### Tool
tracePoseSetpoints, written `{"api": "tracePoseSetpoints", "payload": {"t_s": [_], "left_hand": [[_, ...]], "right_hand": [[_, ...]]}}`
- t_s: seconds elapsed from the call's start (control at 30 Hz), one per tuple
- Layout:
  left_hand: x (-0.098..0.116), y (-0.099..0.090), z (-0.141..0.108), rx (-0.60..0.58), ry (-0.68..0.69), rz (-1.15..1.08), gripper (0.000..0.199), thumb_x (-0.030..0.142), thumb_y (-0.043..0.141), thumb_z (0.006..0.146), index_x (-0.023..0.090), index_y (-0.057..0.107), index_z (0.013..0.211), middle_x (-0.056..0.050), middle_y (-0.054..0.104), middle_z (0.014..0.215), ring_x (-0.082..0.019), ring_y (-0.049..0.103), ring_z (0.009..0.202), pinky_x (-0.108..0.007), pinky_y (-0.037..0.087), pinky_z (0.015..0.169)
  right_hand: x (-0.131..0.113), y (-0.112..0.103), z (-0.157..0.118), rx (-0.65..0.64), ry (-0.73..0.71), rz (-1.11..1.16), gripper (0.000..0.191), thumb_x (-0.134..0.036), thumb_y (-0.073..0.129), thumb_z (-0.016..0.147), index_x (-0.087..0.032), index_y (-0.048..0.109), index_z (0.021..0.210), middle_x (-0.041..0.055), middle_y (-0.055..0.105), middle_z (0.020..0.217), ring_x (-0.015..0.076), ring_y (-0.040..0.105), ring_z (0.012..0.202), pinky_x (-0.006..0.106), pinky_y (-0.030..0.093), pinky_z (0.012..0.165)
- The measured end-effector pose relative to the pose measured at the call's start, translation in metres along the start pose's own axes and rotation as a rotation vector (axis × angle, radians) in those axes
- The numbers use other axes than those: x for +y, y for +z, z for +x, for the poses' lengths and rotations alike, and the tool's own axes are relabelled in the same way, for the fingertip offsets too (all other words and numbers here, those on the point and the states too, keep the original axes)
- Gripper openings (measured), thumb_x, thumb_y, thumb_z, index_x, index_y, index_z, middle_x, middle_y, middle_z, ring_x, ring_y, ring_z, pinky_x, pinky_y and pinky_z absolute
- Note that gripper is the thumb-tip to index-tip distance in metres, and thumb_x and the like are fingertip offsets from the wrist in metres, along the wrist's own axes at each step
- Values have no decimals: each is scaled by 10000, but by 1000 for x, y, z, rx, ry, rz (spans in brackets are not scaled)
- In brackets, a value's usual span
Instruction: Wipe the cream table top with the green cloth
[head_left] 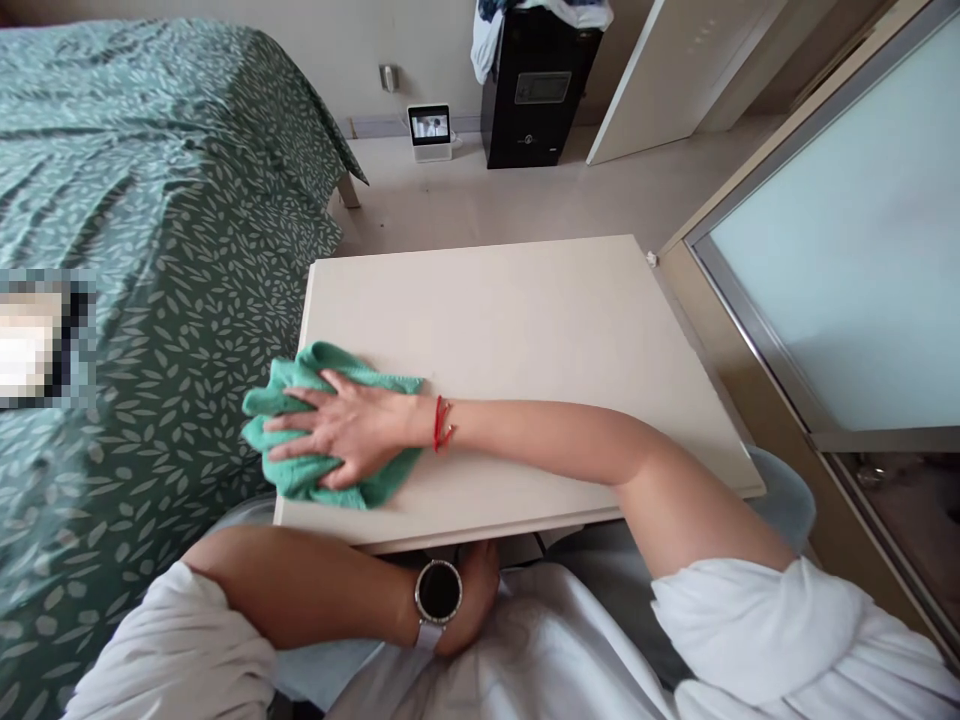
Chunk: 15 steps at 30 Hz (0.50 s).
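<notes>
My right hand (341,428) lies flat with spread fingers on a crumpled green cloth (382,482), pressing it against the tabletop. The cloth sits at the left end of a cream-coloured table (510,330), and part of it hangs past the left edge. A red string bracelet (440,424) circles the right wrist. Close to my body, below the table's near edge, is my left hand (476,600); its fingers are mostly hidden by the edge and by its own angle. A round-faced watch (438,592) is on the left wrist.
At left stands a bed with a green leaf-patterned cover (202,250), close to the table. A small screen device (430,130) and a black cabinet (536,90) stand on the floor by the wall. A frosted-glass panel (847,220) runs along the right.
</notes>
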<state>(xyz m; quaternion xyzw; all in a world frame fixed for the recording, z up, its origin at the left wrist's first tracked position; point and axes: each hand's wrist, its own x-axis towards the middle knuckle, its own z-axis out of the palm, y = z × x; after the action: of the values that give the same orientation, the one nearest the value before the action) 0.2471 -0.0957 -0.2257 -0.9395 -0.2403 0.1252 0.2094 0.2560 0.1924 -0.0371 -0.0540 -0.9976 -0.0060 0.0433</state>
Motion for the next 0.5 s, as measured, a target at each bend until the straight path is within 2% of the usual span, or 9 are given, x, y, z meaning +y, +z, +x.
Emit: {"api": "tracePoseSetpoints", "payload": {"t_s": [0.07,0.13,0.2,0.23,0.3,0.37,0.5], "left_hand": [[-1,1,1,-2,17,59,443,238,781,906,313,1030,1264,-123,980,1300,-334,941,1218,-530,715,1297],[0,3,1,6,-13,96,427,252,775,903,285,1033,1241,-128,981,1290,-298,937,1234,-435,705,1282],[4,6,0,29,-26,117,404,290,783,885,280,1037,1199,-126,982,1271,-281,934,1234,-388,703,1248],[6,8,-1,39,-23,121,404,305,784,881,287,1037,1195,-124,982,1277,-288,932,1239,-407,706,1244],[8,8,-3,43,-4,115,416,323,781,881,302,1037,1209,-124,982,1271,-316,928,1231,-484,713,1252],[7,6,-4,15,26,98,425,336,797,880,307,1036,1230,-129,982,1256,-336,922,1210,-532,713,1258],[2,0,-4,-29,37,57,456,355,831,864,290,1032,1268,-120,982,1272,-319,901,1264,-462,686,1286]], "right_hand": [[-26,-3,-13,27,-78,-44,685,-361,653,1224,-450,685,1902,15,542,2053,422,554,1871,684,601,1407],[-43,-4,-23,64,-88,-70,707,-331,708,1185,-450,713,1881,31,550,2039,426,575,1859,674,634,1360],[-49,-3,-26,83,-76,-89,717,-314,744,1164,-464,729,1865,23,561,2025,411,600,1842,649,653,1331],[-49,-2,-25,81,-72,-95,714,-314,738,1174,-468,722,1871,11,559,2025,398,606,1838,635,657,1330],[-42,2,-15,62,-66,-87,680,-353,681,1228,-448,693,1902,-2,545,2036,379,602,1843,624,653,1353],[-28,9,3,36,-24,-53,666,-399,660,1244,-424,689,1909,6,553,2034,403,607,1836,662,634,1385],[16,26,49,36,179,51,679,-508,720,1195,-427,726,1869,30,626,1992,500,638,1782,780,575,1418]]}}
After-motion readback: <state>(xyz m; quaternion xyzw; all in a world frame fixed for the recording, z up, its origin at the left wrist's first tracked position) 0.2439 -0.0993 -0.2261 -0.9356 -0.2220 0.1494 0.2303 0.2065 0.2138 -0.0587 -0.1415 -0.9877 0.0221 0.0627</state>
